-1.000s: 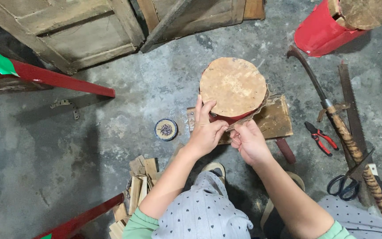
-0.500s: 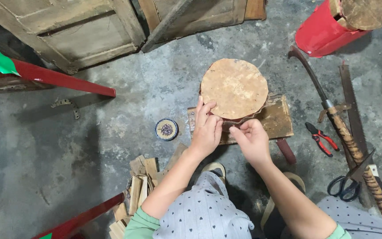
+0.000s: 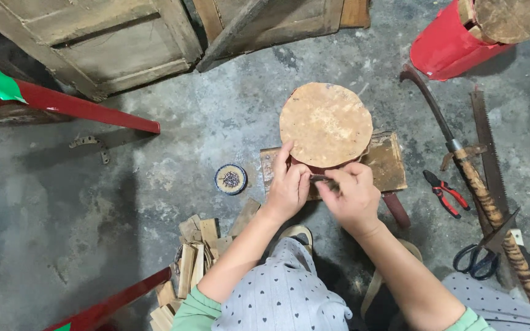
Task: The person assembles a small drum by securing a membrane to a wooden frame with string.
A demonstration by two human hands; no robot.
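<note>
A small drum with a round tan hide top and a red body stands on a low wooden stool. My left hand presses against the drum's near side, fingers up on its rim. My right hand is beside it, pinching a thin dark pin-like piece at the drum's lower edge. The drum's side under my hands is mostly hidden.
A small round tin of nails lies left of the stool. Wood slats are piled near my knee. Red pliers, a hooked blade with wrapped handle, a saw and scissors lie right. A red drum body sits top right.
My hands shifted slightly lower on the drum's near side, and my right hand now pinches the thin piece at the edge. The drum stayed in place.
</note>
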